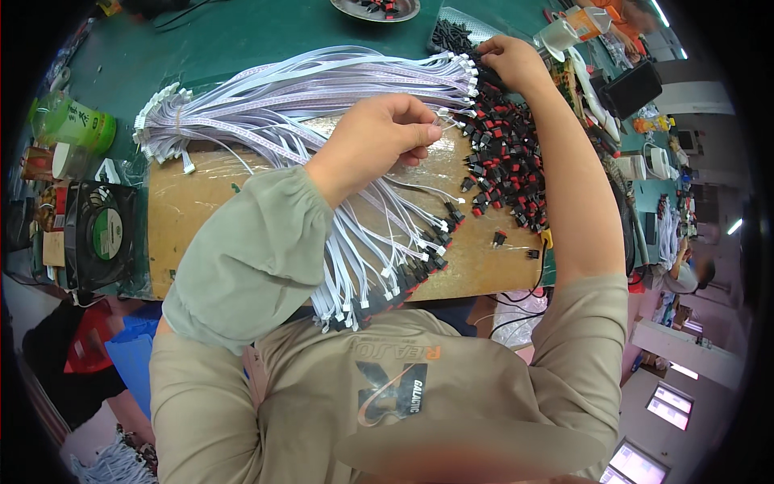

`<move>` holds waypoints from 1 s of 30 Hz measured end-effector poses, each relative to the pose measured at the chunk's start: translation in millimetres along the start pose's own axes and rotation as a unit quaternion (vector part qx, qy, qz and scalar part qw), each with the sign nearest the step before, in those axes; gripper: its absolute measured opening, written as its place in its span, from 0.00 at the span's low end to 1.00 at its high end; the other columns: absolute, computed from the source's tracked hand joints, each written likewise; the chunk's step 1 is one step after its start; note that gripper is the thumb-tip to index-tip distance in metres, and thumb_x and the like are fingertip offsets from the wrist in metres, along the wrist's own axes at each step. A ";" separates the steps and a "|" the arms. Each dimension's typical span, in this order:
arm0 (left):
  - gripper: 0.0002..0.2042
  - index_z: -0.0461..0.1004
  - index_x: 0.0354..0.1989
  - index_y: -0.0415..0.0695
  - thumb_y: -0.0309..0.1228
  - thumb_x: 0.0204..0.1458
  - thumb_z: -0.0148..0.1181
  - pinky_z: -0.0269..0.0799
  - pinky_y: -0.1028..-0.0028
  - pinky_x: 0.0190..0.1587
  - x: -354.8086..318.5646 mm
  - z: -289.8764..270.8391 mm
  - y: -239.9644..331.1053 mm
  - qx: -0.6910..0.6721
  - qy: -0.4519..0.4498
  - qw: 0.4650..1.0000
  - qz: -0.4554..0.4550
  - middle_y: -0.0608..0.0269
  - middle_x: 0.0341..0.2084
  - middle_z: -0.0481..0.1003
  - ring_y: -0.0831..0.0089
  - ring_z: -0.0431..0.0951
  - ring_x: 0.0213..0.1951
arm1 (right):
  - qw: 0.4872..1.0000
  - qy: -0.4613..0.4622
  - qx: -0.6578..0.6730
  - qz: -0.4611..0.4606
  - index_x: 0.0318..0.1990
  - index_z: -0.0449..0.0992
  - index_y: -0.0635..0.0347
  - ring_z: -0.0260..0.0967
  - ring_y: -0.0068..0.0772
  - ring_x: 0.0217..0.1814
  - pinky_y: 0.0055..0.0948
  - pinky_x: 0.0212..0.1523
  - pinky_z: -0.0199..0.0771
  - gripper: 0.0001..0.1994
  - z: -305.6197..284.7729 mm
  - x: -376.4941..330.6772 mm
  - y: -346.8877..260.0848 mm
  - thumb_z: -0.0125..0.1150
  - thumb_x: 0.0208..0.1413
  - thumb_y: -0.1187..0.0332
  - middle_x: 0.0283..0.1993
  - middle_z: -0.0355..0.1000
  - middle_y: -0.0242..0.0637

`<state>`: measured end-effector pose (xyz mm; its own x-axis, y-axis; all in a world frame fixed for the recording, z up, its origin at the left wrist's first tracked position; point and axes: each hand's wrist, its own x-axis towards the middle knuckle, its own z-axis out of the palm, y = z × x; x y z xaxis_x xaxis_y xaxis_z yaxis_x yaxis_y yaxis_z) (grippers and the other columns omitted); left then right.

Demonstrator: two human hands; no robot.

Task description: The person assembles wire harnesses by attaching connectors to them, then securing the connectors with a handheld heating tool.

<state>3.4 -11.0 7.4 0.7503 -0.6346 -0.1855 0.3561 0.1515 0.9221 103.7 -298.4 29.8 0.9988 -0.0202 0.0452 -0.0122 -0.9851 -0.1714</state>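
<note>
My left hand (385,135) is closed in a pinch over the middle of the board, thumb against fingertips. A thin white wire (448,123) comes out at its fingertips. Farther right, my right hand (516,64) reaches to the far end of a heap of small black-and-red switches (509,153). Its fingers are curled together at some dark pieces; what they hold is too small to make out. A thick bundle of white flat cables (322,81) with white plugs lies beyond my left hand. Nearer my body, more white cables (351,258) fan out, ending in black-and-red switches (411,278).
A brown board (193,210) lies on the green tabletop (242,40). Left stand a black fan (98,230) and a green-labelled bottle (76,125). At the back are a metal dish (375,10) and a clear tray of black sleeves (455,34). Another person's hand (625,40) shows far right.
</note>
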 end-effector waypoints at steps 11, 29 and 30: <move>0.09 0.73 0.38 0.40 0.28 0.51 0.62 0.71 0.81 0.30 0.0 2.6 -0.1 -0.016 -0.008 1.000 0.011 0.68 0.25 0.73 0.81 0.73 0.26 | 0.975 0.132 0.169 0.053 0.43 0.80 0.53 0.74 0.27 0.36 0.26 0.41 0.72 0.12 -14.4 -34.5 2.1 0.61 0.52 0.63 0.35 0.78 0.35; 0.08 0.73 0.38 0.41 0.29 0.52 0.62 0.70 0.77 0.36 4.1 -3.4 -7.7 -0.046 -0.009 0.998 0.052 0.66 0.29 0.75 0.77 0.75 0.32 | 0.825 0.010 0.563 0.046 0.41 0.77 0.64 0.66 0.15 0.30 0.16 0.32 0.64 0.10 -5.5 -141.8 -91.2 0.62 0.54 0.69 0.29 0.72 0.29; 0.08 0.73 0.38 0.41 0.29 0.52 0.62 0.70 0.77 0.36 3.3 -3.2 -7.3 -0.034 -0.002 0.998 0.048 0.66 0.29 0.75 0.77 0.75 0.32 | 0.828 0.011 0.558 0.046 0.41 0.77 0.64 0.66 0.16 0.30 0.17 0.32 0.64 0.10 -5.7 -142.4 -93.8 0.62 0.54 0.69 0.29 0.72 0.28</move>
<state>5.1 -11.7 -1.0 0.7809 -0.6174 -0.0951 0.3192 0.2636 0.9103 -37.7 -204.1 45.0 0.9948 -0.1014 -0.0030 -0.0241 -0.2079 -0.9779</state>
